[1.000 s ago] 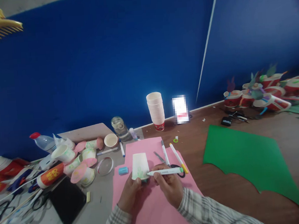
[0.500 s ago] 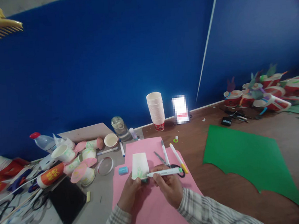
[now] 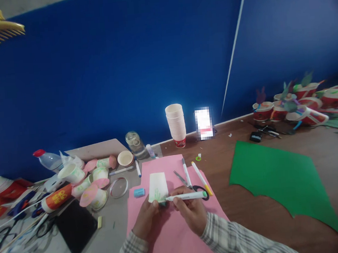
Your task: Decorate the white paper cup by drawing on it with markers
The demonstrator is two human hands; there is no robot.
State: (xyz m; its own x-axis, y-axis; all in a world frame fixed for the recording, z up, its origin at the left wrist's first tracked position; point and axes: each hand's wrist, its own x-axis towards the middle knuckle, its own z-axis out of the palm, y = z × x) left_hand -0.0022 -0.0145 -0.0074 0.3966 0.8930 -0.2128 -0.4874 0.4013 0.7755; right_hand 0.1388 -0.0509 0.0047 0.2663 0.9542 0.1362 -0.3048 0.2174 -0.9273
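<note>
Paper cup (image 3: 157,186) in left hand (image 3: 145,222), marker (image 3: 186,196) right

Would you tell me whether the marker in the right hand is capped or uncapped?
Uncapped: the marker touches its bare tip to the paper cup in the left hand, beside green strokes.
</note>
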